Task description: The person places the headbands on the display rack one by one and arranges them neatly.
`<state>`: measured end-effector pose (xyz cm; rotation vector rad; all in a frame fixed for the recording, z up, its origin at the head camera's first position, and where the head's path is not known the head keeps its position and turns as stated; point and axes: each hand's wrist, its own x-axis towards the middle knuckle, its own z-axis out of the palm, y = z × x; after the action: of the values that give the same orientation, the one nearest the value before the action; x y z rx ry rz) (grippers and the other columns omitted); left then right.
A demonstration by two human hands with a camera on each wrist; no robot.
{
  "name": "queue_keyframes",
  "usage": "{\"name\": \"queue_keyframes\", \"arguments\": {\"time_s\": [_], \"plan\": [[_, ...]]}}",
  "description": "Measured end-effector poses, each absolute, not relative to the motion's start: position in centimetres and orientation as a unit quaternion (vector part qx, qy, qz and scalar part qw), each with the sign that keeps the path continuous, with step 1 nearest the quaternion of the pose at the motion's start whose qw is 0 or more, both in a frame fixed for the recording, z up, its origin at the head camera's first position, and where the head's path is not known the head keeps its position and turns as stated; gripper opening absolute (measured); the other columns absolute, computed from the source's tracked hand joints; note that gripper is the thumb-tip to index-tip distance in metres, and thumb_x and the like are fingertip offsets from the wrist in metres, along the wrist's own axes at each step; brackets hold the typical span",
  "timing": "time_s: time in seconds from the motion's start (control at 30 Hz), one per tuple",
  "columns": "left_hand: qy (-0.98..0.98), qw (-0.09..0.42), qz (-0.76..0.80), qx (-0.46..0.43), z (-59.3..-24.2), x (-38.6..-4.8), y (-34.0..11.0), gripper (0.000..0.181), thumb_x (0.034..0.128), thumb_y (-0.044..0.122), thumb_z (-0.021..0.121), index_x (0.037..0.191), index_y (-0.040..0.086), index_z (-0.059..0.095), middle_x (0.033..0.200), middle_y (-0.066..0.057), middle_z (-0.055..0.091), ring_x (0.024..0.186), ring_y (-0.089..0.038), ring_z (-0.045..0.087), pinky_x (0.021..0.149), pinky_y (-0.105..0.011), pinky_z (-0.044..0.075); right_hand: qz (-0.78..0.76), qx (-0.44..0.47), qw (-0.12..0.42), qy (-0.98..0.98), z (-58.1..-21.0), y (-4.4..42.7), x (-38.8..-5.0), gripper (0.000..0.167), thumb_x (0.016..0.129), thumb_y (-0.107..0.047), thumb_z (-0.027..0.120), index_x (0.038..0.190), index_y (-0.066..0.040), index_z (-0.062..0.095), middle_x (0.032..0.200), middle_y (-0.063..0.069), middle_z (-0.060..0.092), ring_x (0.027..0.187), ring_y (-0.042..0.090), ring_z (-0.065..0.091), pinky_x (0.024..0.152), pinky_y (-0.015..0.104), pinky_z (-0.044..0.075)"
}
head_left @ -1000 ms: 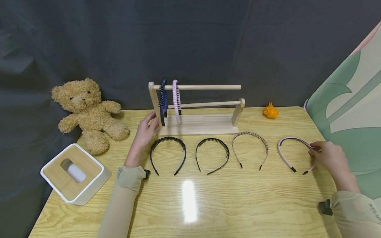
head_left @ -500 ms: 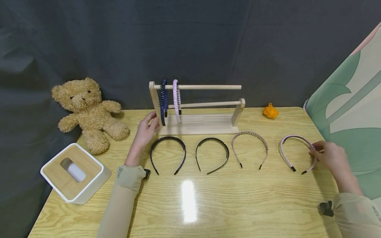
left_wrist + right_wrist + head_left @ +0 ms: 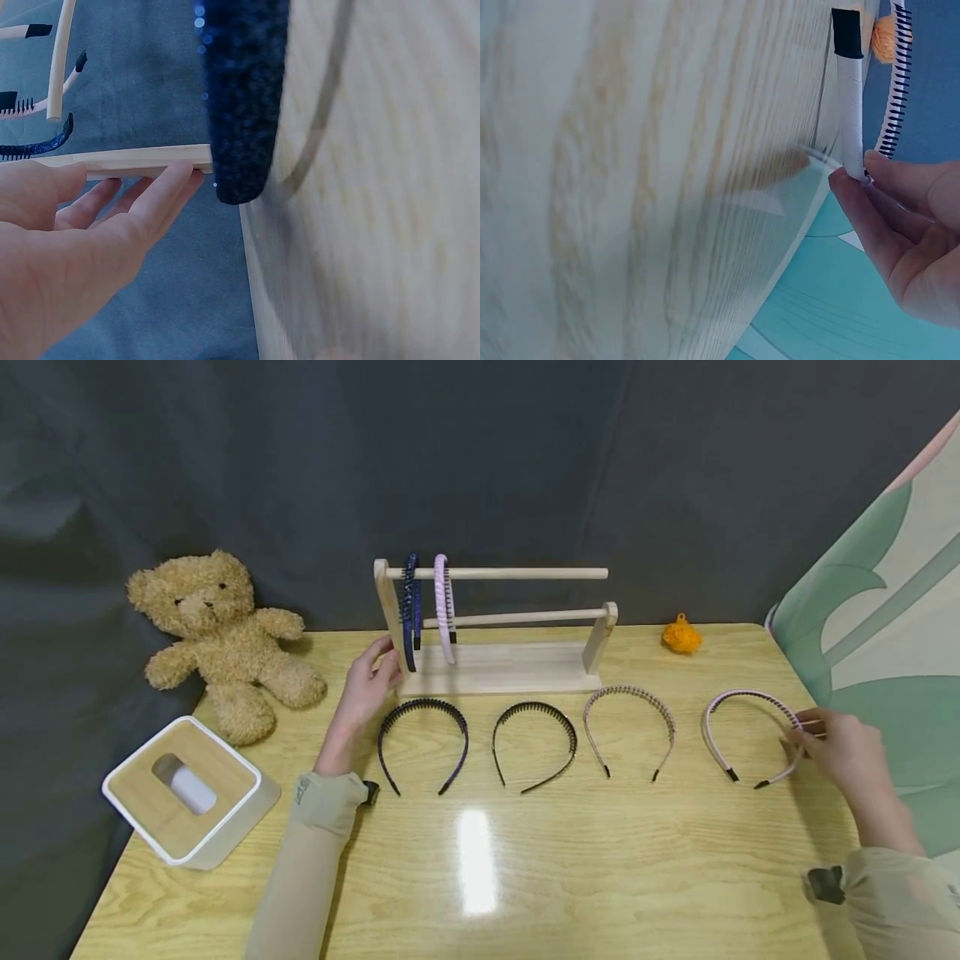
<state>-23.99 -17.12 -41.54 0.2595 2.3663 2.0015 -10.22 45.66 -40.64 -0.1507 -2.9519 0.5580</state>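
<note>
My left hand (image 3: 366, 685) grips the left upright of a wooden rack (image 3: 517, 670), thumb on one side and fingers on the other. On the rack's rear bar hang a glittery dark blue headband (image 3: 408, 610) and a pale pink headband (image 3: 441, 602); the blue one's end looms close in the left wrist view. My right hand (image 3: 847, 756) pinches a toothed pink headband (image 3: 853, 112) with black tips by its right side. Between the hands lie a navy headband (image 3: 423, 702), a black headband (image 3: 536, 706) and a thin pinkish headband (image 3: 632, 690) on the table.
A teddy bear (image 3: 221, 647) sits at the back left, behind a white tissue box (image 3: 225, 839) with a wooden lid. An orange crocheted ornament (image 3: 681, 637) lies near the table's back right edge. A dark curtain (image 3: 495, 460) hangs behind.
My right hand has raised the pink headband slightly and shifted a little away from me. The left hand keeps its grip on the rack. The whole head view has shifted slightly.
</note>
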Motion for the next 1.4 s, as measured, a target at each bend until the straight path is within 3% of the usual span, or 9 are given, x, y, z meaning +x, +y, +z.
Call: {"name": "queue_keyframes", "arguments": {"time_s": [0.2, 0.37, 0.6, 0.73, 0.97, 1.07, 1.23, 1.27, 1.4], "plan": [[0.759, 0.009, 0.645, 0.086, -41.4, -24.2, -17.0, 0.047, 0.1174, 0.011, 0.041, 0.162, -0.006, 0.039, 0.156, -0.029, 0.044, 0.138, -0.049, 0.053, 0.118, -0.046, 0.05, 0.196, -0.059, 0.076, -0.976, -40.3, 45.2, -10.0, 0.028, 0.102, 0.001, 0.067, 0.12, 0.021, 0.061, 0.102, 0.037, 0.072, 0.063, -0.026, 0.038, 0.069, 0.042, 0.044], [0.759, 0.011, 0.646, 0.085, -41.4, -24.1, -17.0, 0.047, 0.1174, 0.01, 0.04, 0.162, -0.006, 0.038, 0.155, -0.03, 0.044, 0.139, -0.049, 0.052, 0.118, -0.046, 0.049, 0.206, -0.065, 0.087, -0.972, -40.1, 44.8, -9.9, 0.029, 0.104, -0.001, 0.067, 0.123, 0.02, 0.061, 0.108, 0.038, 0.07, 0.065, -0.03, 0.037, 0.073, 0.037, 0.041], [0.762, 0.011, 0.642, 0.087, -41.5, -24.0, -17.0, 0.047, 0.1175, 0.009, 0.039, 0.162, -0.007, 0.037, 0.156, -0.031, 0.043, 0.14, -0.049, 0.051, 0.118, -0.048, 0.049, 0.228, -0.063, 0.108, -0.966, -39.6, 44.2, -9.9, 0.029, 0.103, 0.002, 0.069, 0.123, 0.021, 0.06, 0.109, 0.041, 0.068, 0.064, -0.033, 0.037, 0.091, 0.062, 0.039], [0.762, 0.012, 0.641, 0.088, -41.5, -24.0, -17.0, 0.047, 0.1177, 0.01, 0.039, 0.162, -0.007, 0.038, 0.155, -0.03, 0.043, 0.14, -0.048, 0.051, 0.118, -0.048, 0.049, 0.234, -0.065, 0.115, -0.963, -39.4, 44.0, -10.0, 0.029, 0.102, 0.003, 0.069, 0.123, 0.022, 0.059, 0.109, 0.041, 0.068, 0.063, -0.033, 0.038, 0.093, 0.065, 0.037], [0.764, 0.014, 0.639, 0.087, -41.4, -24.0, -17.1, 0.048, 0.1179, 0.011, 0.039, 0.162, -0.006, 0.037, 0.156, -0.03, 0.042, 0.14, -0.048, 0.051, 0.118, -0.047, 0.05, 0.23, -0.067, 0.132, -0.962, -38.8, 43.7, -10.2, 0.033, 0.101, -0.002, 0.074, 0.122, 0.02, 0.062, 0.104, 0.038, 0.071, 0.065, -0.034, 0.037, 0.084, 0.054, 0.038], [0.763, 0.014, 0.64, 0.087, -41.4, -24.0, -17.1, 0.048, 0.118, 0.012, 0.039, 0.163, -0.006, 0.037, 0.156, -0.03, 0.042, 0.14, -0.047, 0.051, 0.117, -0.047, 0.05, 0.229, -0.067, 0.141, -0.961, -38.4, 43.4, -10.2, 0.034, 0.101, -0.006, 0.076, 0.122, 0.018, 0.063, 0.092, 0.025, 0.075, 0.067, -0.035, 0.037, 0.078, 0.049, 0.037], [0.76, 0.014, 0.643, 0.091, -41.4, -24.0, -17.1, 0.047, 0.1178, 0.011, 0.039, 0.162, -0.006, 0.038, 0.155, -0.03, 0.043, 0.14, -0.048, 0.052, 0.118, -0.047, 0.05, 0.241, -0.07, 0.154, -0.956, -37.7, 42.8, -9.9, 0.036, 0.101, -0.01, 0.077, 0.122, 0.016, 0.063, 0.081, -0.038, 0.054, 0.069, -0.036, 0.037, 0.081, 0.055, 0.036], [0.761, 0.013, 0.642, 0.091, -41.4, -24.0, -17.1, 0.047, 0.1179, 0.011, 0.039, 0.162, -0.006, 0.038, 0.155, -0.03, 0.044, 0.14, -0.048, 0.052, 0.118, -0.047, 0.05, 0.24, -0.071, 0.156, -0.955, -37.6, 42.7, -9.9, 0.037, 0.101, -0.011, 0.077, 0.122, 0.016, 0.063, 0.083, -0.042, 0.049, 0.07, -0.036, 0.037, 0.081, 0.055, 0.037], [0.764, 0.011, 0.638, 0.093, -41.4, -24.0, -17.1, 0.047, 0.118, 0.011, 0.039, 0.161, -0.006, 0.039, 0.153, -0.03, 0.044, 0.139, -0.048, 0.053, 0.117, -0.047, 0.05, 0.23, -0.08, 0.171, -0.955, -37.0, 41.9, -9.9, 0.037, 0.1, -0.013, 0.079, 0.121, 0.014, 0.064, 0.079, -0.019, 0.068, 0.071, -0.037, 0.035, 0.077, 0.042, 0.036]]}}
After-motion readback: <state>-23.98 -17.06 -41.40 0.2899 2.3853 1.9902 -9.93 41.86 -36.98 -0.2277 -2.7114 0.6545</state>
